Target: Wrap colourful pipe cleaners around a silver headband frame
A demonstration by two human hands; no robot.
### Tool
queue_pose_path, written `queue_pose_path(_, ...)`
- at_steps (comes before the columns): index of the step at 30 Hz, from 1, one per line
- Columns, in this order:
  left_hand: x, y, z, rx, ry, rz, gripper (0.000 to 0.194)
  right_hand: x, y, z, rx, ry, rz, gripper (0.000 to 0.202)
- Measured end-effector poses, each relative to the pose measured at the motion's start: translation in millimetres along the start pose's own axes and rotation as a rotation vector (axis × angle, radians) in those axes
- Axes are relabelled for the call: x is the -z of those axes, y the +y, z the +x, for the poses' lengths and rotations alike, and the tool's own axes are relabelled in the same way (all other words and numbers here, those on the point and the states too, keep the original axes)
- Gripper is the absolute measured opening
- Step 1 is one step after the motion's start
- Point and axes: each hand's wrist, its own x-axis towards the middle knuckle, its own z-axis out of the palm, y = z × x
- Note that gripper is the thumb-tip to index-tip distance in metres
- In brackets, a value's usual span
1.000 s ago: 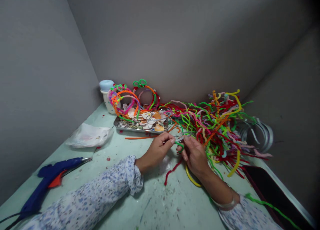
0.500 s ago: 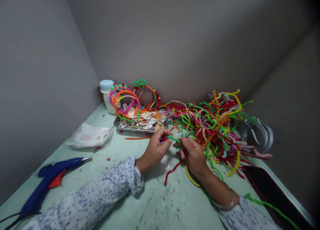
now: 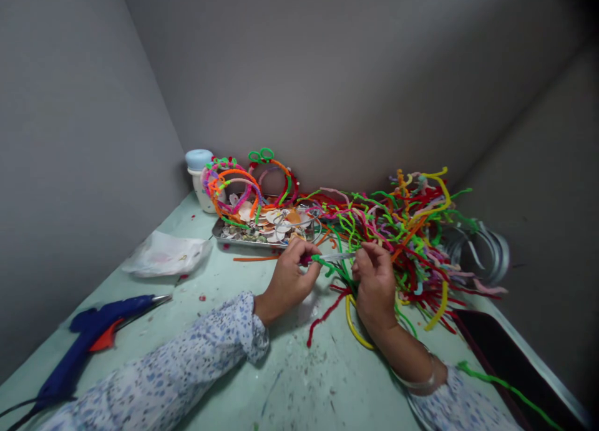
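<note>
My left hand (image 3: 294,275) is closed in a pinch on the wrapped part of a thin metal headband (image 3: 339,256), where magenta and green fuzzy wire show at the fingertips. A green pipe cleaner (image 3: 330,269) is wound on the band there, with its loose end hanging to the right. My right hand (image 3: 377,287) is closed, its thumb and fingers at the far end of the silver strip. A dark red pipe cleaner (image 3: 325,319) lies on the table below the hands. Beside my right wrist, a yellow ring-shaped handle (image 3: 353,328) is partly hidden.
A heap of coloured pipe cleaners (image 3: 412,231) lies at the right, by bare metal headbands (image 3: 491,253). Behind my left hand stands a metal tray (image 3: 243,239) of shells with finished headbands (image 3: 234,175). A blue glue gun (image 3: 93,331), plastic bag (image 3: 166,254), bottle (image 3: 199,169) and phone (image 3: 505,356) surround the table.
My right hand has moved right and slightly up, away from the green pipe cleaner's wrapped spot to the strip's far end. My left hand has kept its pinch in nearly the same place.
</note>
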Motion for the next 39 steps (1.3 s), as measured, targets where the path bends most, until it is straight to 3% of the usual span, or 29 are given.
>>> queue_pose_path(7, 0.7, -1, 0, -0.019, 0.023, 0.013, 0.013, 1, -5, -4, 0.031, -0.15, -0.16, 0.024)
queue_pose_path(21, 2.0, -2, -1, -0.071, 0.022, 0.006, 0.006, -1, -8, -4, -0.108, -0.17, -0.031, 0.025)
queue_pose_path(39, 8.1, -2, 3, -0.118, 0.003, 0.021, 0.009, 0, -3, -4, -0.115, -0.198, 0.015, 0.023)
